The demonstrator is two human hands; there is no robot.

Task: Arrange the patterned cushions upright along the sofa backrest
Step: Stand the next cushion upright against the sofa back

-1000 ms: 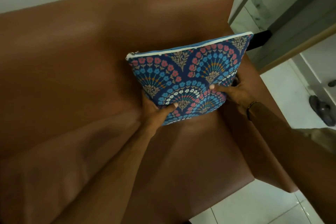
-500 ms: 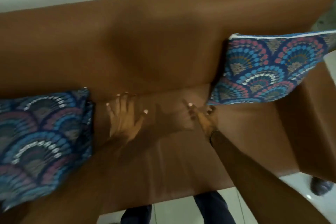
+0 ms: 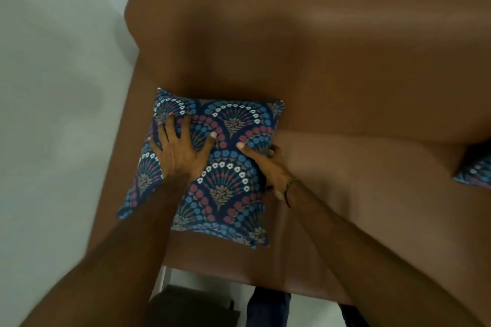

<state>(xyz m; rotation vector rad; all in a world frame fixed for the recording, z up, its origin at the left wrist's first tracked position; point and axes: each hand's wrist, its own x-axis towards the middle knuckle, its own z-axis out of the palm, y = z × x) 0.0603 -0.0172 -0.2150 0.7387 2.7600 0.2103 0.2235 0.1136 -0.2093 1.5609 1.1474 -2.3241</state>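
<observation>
Patterned cushion (image 3: 228,167): lies at the left end of the brown sofa (image 3: 345,74) seat. Your left hand (image 3: 180,151) presses flat on it, fingers spread; your right hand (image 3: 268,167) clasps its right edge. Second cushion (image 3: 475,170): far right, partly visible.

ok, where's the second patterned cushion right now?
Head view: only a corner of the second cushion shows at the right edge, on the sofa seat, well apart from the cushion under both hands.
</observation>
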